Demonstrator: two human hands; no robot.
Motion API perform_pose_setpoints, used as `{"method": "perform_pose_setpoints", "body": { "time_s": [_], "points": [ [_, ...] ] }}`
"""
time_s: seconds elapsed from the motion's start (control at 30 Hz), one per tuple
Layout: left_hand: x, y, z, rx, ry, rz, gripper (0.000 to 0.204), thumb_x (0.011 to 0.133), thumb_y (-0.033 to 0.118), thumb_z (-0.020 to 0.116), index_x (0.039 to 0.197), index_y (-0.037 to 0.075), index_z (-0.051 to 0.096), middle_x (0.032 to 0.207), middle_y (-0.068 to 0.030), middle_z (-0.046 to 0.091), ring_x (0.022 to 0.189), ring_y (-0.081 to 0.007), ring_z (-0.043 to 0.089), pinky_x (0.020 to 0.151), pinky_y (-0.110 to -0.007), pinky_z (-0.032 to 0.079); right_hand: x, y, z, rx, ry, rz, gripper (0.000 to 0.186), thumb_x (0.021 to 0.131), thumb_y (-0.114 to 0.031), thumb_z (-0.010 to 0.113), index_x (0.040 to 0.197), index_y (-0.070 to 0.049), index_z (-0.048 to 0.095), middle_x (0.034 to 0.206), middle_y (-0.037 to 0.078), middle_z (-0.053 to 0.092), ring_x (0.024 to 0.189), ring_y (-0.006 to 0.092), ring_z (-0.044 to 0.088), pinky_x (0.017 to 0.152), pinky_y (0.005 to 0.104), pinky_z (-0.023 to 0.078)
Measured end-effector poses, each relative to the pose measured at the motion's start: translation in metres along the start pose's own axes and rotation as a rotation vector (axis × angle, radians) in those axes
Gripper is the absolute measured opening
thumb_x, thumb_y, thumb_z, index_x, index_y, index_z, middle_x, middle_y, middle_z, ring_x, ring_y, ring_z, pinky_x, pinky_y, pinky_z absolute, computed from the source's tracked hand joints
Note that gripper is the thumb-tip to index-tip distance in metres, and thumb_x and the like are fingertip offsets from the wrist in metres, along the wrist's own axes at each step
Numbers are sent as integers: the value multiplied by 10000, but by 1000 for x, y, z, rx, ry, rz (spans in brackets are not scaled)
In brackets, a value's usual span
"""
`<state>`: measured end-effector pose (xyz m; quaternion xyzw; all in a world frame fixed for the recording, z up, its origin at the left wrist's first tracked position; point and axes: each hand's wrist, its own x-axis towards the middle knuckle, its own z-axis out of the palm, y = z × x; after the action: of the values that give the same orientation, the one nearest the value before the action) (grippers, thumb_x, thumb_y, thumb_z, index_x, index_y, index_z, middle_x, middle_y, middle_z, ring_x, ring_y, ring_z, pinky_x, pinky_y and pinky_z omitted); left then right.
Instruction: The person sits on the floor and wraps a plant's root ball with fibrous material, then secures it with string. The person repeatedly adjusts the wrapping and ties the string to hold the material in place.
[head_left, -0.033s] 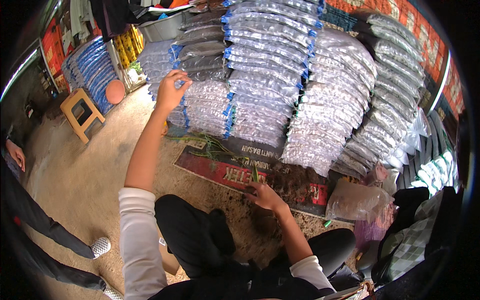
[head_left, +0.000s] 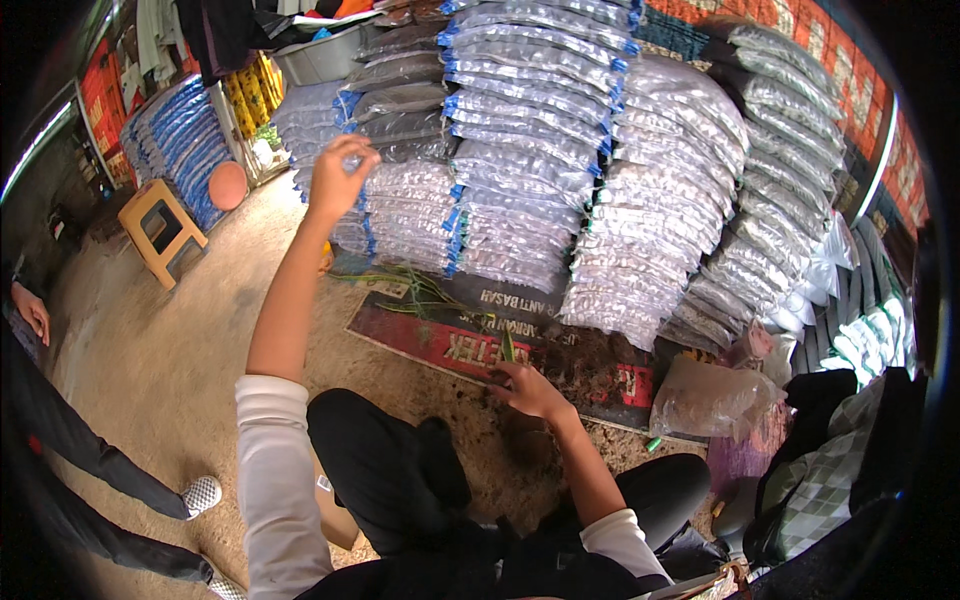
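Raised out in front, my left hand (head_left: 342, 180) is in front of the stacked bags, its fingers curled toward the thumb. Whatever is in that pinch, if anything, is too small to make out. Low over the dark mat (head_left: 400, 328), my right hand (head_left: 530, 390) has its fingers closed around the base of a green leaf (head_left: 508, 346) that points upward. The part of the leaf inside the fingers is hidden. Several long thin green plant stems (head_left: 420, 290) lie on the mat's far left part, beyond my right hand. Dark loose soil (head_left: 590, 360) is scattered to the right of the leaf.
Tall stacks of clear plastic bags (head_left: 530, 130) rise beyond the mat. At right are a filled plastic bag (head_left: 705, 395) and a seated person's checked clothing (head_left: 835, 480). A yellow stool (head_left: 160, 230) stands at left; another person's shoe (head_left: 202, 496) is nearer.
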<state>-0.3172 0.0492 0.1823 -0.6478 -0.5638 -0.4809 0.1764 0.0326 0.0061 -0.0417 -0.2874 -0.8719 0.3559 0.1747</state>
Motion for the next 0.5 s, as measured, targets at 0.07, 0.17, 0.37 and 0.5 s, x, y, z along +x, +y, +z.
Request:
{"method": "perform_pose_setpoints", "body": {
  "time_s": [0.07, 0.17, 0.37, 0.5],
  "points": [
    [0, 11, -3, -21, -56, 60, 92, 711, 130, 672, 745, 48, 650, 976, -78, 598, 954, -238, 552, 834, -346, 421, -6, -5, -1, 53, 1, 44, 371, 735, -150, 608, 1067, -7, 526, 952, 205, 588, 928, 326, 565, 753, 411, 457],
    [-12, 28, 8, -120, -295, 31, 101, 719, 139, 673, 756, 49, 648, 989, -60, 593, 942, -212, 553, 796, -316, 424, -11, -16, -11, 85, 53, 15, 296, 737, -129, 603, 1001, -4, 560, 886, 188, 601, 883, 304, 586, 722, 389, 468],
    [-38, 66, 41, -454, -433, -208, 125, 752, 181, 665, 804, 69, 643, 1059, -24, 564, 966, -181, 536, 795, -332, 419, 50, -46, -53, 186, 448, -288, 271, 742, -148, 629, 952, 15, 580, 936, 165, 585, 793, 237, 595, 676, 320, 476],
    [-64, 73, 61, -566, -477, -226, 123, 775, 143, 644, 839, 39, 628, 1085, -25, 540, 1016, -163, 516, 850, -341, 434, 99, -77, -68, 345, 614, -204, 260, 753, -157, 635, 943, 16, 597, 873, 142, 608, 701, 184, 583, 624, 293, 466]
  ]
}}
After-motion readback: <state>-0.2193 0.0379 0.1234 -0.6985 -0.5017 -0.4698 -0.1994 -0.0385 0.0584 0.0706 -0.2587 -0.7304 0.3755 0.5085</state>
